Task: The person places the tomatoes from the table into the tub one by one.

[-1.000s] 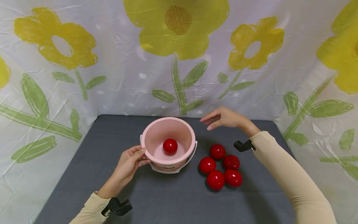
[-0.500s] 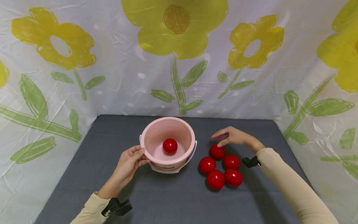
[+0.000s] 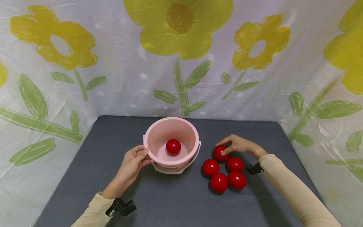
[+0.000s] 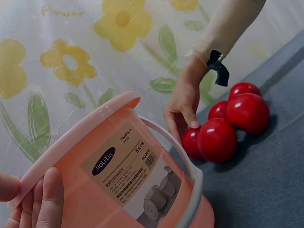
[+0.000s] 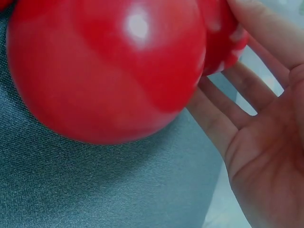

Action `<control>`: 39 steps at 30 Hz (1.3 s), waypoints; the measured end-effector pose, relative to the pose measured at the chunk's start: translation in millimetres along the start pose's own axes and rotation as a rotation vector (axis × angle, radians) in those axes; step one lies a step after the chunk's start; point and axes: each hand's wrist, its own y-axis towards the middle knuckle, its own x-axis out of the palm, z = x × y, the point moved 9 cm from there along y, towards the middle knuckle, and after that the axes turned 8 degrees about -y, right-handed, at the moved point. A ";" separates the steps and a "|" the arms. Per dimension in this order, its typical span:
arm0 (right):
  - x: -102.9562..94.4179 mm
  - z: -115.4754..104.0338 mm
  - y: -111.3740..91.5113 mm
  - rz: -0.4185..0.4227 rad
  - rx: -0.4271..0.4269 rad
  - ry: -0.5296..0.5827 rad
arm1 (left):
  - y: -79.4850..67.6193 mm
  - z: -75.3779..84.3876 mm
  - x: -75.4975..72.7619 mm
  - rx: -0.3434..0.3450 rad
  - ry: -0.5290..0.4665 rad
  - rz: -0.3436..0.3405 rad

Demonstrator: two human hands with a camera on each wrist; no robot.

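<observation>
My left hand (image 3: 131, 168) pinches the near-left rim of a pink bucket (image 3: 150, 154), thumb on top and fingers beneath. One shiny red ball (image 3: 173, 147) lies on the bucket's floor. On the right, my right hand (image 3: 236, 145) has its thumb and fingers about the farthest red ball (image 3: 219, 154) of a cluster, which still sits on the table. In the left wrist view the thumb touches this ball (image 4: 190, 144). Seen from the right wrist, the fingers reach round the far ball (image 5: 223, 40), partly hidden behind a nearer ball (image 5: 104, 71).
Several other red balls stand close together, such as the front one (image 3: 218, 183) and the left one (image 3: 210, 167). The bucket's white handle (image 3: 195, 157) hangs down at its right side. A flowered cloth (image 3: 119, 78) rises behind the grey-covered table (image 3: 170, 201).
My right hand has come down and slightly right, from above the table to the farthest ball, and its fingers now surround it. The left hand still holds the bucket rim.
</observation>
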 end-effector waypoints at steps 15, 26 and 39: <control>-16.8 -11.1 -0.2 0.008 0.025 0.063 | 2.5 -0.3 1.6 -0.012 0.003 -0.018; -74.8 -54.4 2.6 0.013 0.031 0.044 | 2.6 -1.1 0.6 -0.020 -0.010 -0.017; -127.9 -117.5 8.3 0.098 0.035 -0.082 | 2.6 -1.5 0.4 -0.025 -0.006 -0.010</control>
